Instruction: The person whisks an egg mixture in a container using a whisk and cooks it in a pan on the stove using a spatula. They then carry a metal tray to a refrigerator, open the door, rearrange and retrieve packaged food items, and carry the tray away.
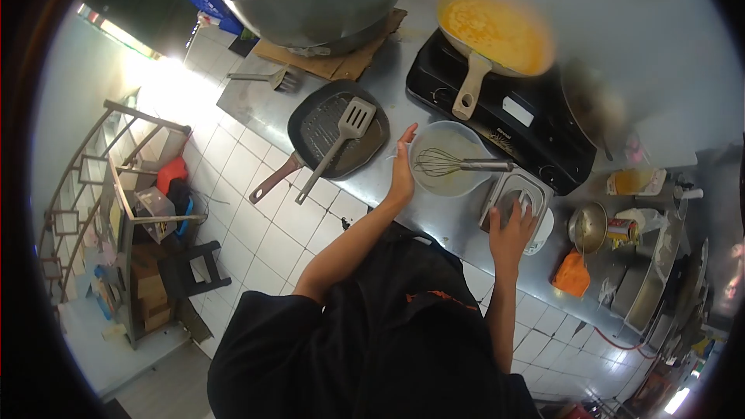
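Observation:
My left hand (403, 167) rests against the left side of a translucent bowl (463, 183), its fingers stretched along the wall. Inside the bowl lies a whisk (441, 162), its metal handle reaching over the right rim. Fingers spread, my right hand (512, 230) lies over a metal container with a lid (535, 181), just right of the bowl; whether it grips the lid is hidden. Beyond the bowl, a pan (497, 33) with yellow liquid sits on a black stove (431, 81), its handle pointing towards me.
A square pan (310, 120) holds a slotted spatula (355, 118) at the left. Behind it stands a large lidded pot (310, 12) on cardboard. At the right are a small metal bowl (587, 225), an orange cloth (572, 273) and a rectangular tray (650, 287).

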Available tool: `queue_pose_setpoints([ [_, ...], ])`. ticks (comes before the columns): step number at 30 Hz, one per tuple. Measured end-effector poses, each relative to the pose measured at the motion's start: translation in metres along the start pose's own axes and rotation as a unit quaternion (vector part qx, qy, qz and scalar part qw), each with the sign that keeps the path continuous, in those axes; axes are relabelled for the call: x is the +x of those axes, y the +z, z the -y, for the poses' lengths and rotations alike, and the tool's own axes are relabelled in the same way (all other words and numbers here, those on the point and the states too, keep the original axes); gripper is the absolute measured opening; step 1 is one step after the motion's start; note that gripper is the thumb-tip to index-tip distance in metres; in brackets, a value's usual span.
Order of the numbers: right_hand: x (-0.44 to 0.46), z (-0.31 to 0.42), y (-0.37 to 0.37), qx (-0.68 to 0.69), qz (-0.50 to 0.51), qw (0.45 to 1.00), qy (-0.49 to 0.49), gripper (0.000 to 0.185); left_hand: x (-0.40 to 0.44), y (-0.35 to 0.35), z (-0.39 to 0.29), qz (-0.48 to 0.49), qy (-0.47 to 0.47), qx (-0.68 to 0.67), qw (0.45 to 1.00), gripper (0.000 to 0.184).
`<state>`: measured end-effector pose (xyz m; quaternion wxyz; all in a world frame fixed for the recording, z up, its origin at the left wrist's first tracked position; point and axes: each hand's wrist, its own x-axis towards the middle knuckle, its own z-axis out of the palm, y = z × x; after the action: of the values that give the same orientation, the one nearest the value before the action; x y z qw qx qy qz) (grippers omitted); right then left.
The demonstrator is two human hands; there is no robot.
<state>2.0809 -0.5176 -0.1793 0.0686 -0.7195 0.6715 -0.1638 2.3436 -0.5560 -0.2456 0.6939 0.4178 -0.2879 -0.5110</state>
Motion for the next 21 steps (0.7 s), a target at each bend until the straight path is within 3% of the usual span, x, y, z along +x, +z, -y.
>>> queue_pose_setpoints([
  [1, -0.007, 0.005, -0.005, 0.009, -0.052, 0.997, -0.048, 0.045, -0.001, 0.002, -0.002, -0.006, 0.000, 0.010, 1.000, 0.079],
  [4, -0.020, 0.027, -0.017, 0.197, -0.061, 0.977, -0.057, 0.030, -0.010, -0.011, 0.011, -0.010, -0.063, -0.031, 0.997, 0.081],
  [6, -0.030, 0.053, -0.023, 0.316, 0.082, 0.942, 0.077, 0.026, -0.031, -0.039, 0.020, -0.064, -0.138, -0.008, 0.988, 0.084],
  [7, -0.037, 0.059, -0.028, 0.362, 0.134, 0.909, 0.157, 0.024, -0.049, -0.038, -0.003, -0.017, -0.168, 0.030, 0.985, 0.085],
  [8, -0.048, 0.051, -0.005, 0.321, 0.094, 0.938, 0.087, 0.024, -0.066, -0.037, -0.028, 0.033, -0.194, 0.069, 0.978, 0.086],
  [9, -0.051, 0.053, 0.004, 0.349, 0.078, 0.933, 0.036, 0.025, -0.081, -0.042, -0.049, 0.038, -0.250, 0.111, 0.961, 0.084],
  [10, -0.048, 0.061, -0.005, 0.353, 0.142, 0.923, 0.061, 0.027, -0.095, -0.046, -0.080, 0.066, -0.260, 0.222, 0.938, 0.079],
  [12, -0.052, 0.056, 0.006, 0.331, 0.174, 0.925, 0.064, 0.027, -0.111, -0.061, -0.129, 0.076, -0.166, 0.473, 0.862, 0.080],
  [13, -0.051, 0.059, 0.004, 0.317, 0.178, 0.930, 0.048, 0.027, -0.115, -0.076, -0.134, 0.016, -0.069, 0.608, 0.791, 0.084],
  [14, -0.052, 0.062, 0.002, 0.304, 0.185, 0.934, 0.029, 0.027, -0.108, -0.088, -0.155, 0.022, 0.012, 0.691, 0.723, 0.093],
  [16, -0.053, 0.060, 0.011, 0.293, 0.189, 0.937, 0.019, 0.025, -0.100, -0.108, -0.169, -0.082, -0.080, 0.836, 0.536, 0.119],
  [18, -0.055, 0.062, 0.020, 0.302, 0.214, 0.929, 0.019, 0.024, -0.087, -0.130, -0.170, -0.102, -0.149, 0.849, 0.497, 0.122],
  [21, -0.060, 0.076, 0.033, 0.314, 0.225, 0.922, 0.006, 0.024, -0.077, -0.170, -0.159, -0.074, -0.239, 0.841, 0.479, 0.118],
])
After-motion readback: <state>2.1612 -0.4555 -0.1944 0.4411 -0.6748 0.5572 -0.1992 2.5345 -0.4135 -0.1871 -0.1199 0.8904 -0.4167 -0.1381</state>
